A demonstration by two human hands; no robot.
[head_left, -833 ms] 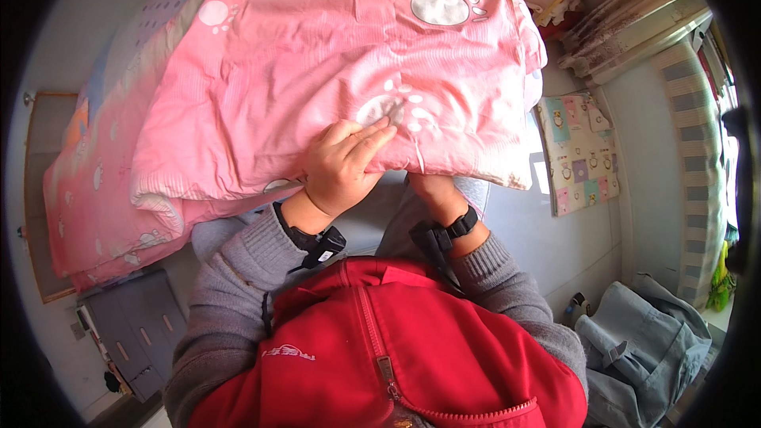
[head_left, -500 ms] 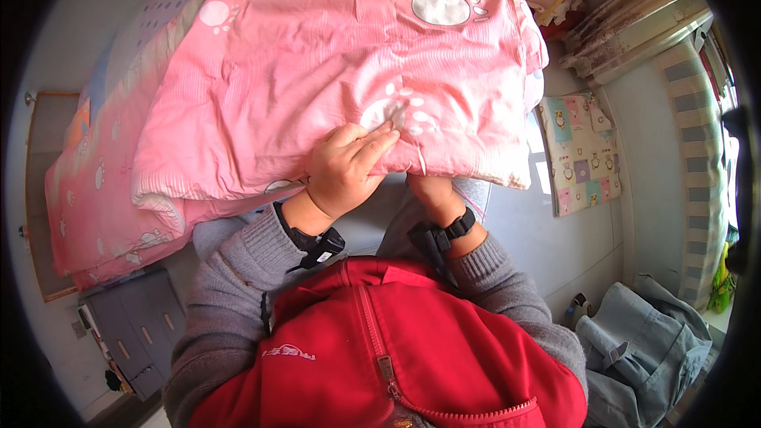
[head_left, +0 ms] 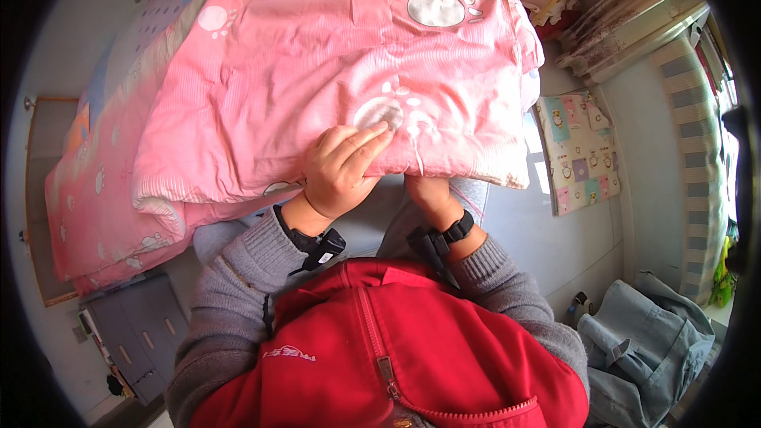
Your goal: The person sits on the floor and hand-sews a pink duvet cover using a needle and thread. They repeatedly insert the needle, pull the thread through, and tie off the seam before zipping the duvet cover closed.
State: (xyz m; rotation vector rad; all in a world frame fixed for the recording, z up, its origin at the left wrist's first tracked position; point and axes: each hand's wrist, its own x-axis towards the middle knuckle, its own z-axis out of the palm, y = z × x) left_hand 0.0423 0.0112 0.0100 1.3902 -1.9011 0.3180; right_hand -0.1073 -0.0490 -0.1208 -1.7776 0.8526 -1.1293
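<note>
A pink quilt (head_left: 269, 87) with white paw prints spreads out in front of me, its near edge reaching over my lap. My left hand (head_left: 339, 173) lies over that edge, fingers together and closed on the cloth beside a paw print. Small puckers and a pulled fold show in the fabric just right of its fingertips. Under the near edge, my right hand (head_left: 430, 192) reaches up from below; the quilt hides its fingers and anything in them. A thin line like thread runs near its wrist, too fine to make out for sure.
A patterned folded mat (head_left: 583, 154) leans by the wall on the right. Grey-blue clothing (head_left: 646, 345) is heaped at the lower right, below a checked curtain (head_left: 688, 166). A grey cabinet (head_left: 135, 329) stands at the lower left.
My left fingertips have shifted very slightly left along with the cloth. The puckered fold beside them has changed shape a little. My right hand stays under the quilt edge.
</note>
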